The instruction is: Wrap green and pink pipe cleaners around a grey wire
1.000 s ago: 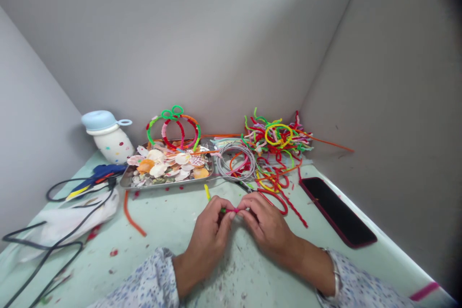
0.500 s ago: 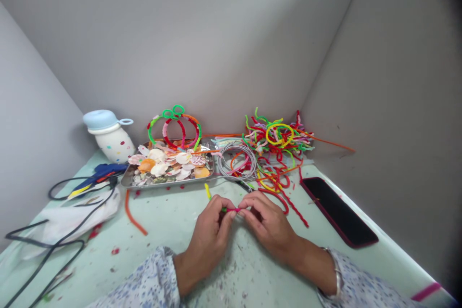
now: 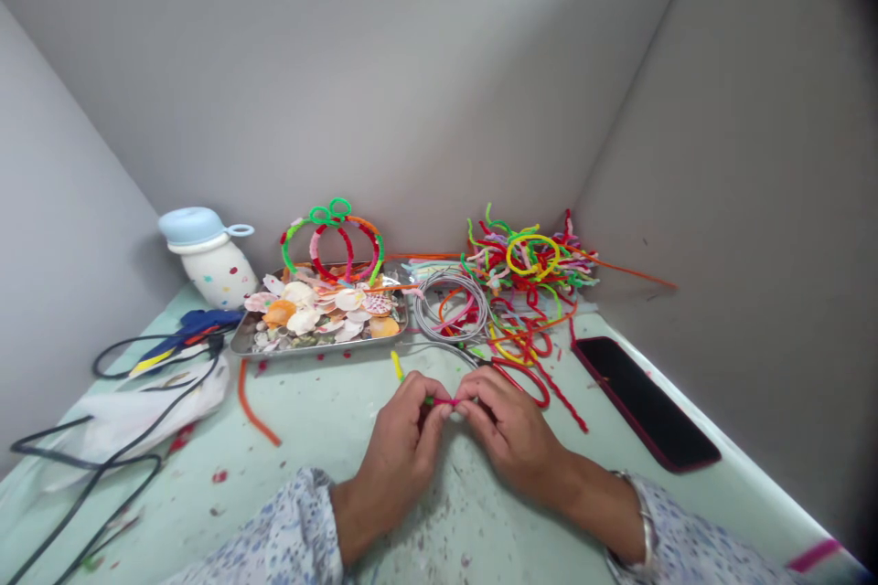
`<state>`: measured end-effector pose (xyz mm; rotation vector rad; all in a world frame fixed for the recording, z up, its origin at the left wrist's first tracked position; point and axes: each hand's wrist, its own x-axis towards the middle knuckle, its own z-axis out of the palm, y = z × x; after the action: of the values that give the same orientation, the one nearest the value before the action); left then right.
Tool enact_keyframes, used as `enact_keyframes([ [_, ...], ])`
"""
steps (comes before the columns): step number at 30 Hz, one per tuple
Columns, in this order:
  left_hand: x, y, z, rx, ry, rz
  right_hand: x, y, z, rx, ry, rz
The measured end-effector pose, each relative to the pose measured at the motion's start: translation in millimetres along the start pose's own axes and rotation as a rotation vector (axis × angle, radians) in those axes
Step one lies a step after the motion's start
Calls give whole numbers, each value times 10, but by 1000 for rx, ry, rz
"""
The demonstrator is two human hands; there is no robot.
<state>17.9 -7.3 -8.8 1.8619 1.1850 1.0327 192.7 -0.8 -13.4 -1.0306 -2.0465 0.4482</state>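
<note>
Both my hands meet over the pale green table (image 3: 322, 420), pinching a short pipe cleaner piece (image 3: 443, 401) that shows pink and green between the fingertips. My left hand (image 3: 401, 439) has its fingers curled on the green end; a yellow-green tip (image 3: 396, 365) sticks out just beyond it. My right hand (image 3: 504, 430) is closed on the pink end. A red pipe cleaner loop (image 3: 528, 379) lies just past my right hand.
A metal tray (image 3: 240, 345) of seashells stands behind, with pipe cleaner rings (image 3: 333, 242) and a wire coil (image 3: 449, 306). A tangle of pipe cleaners (image 3: 528, 270) fills the corner. A phone (image 3: 645, 402) lies right; a glue gun (image 3: 185, 334), cables and a spotted jar (image 3: 209, 260) lie left.
Hands stay almost in place, fingers shifting slightly on the small piece. The view has drifted a little.
</note>
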Motion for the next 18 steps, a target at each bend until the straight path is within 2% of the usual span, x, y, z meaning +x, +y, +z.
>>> enact_keyframes([
  [10,-2,-10,1,-10,22,-8,24,-40,-19,80,78,66],
  [18,8,-15,7,-1,0,-22,29,-49,-30,109,8,101],
])
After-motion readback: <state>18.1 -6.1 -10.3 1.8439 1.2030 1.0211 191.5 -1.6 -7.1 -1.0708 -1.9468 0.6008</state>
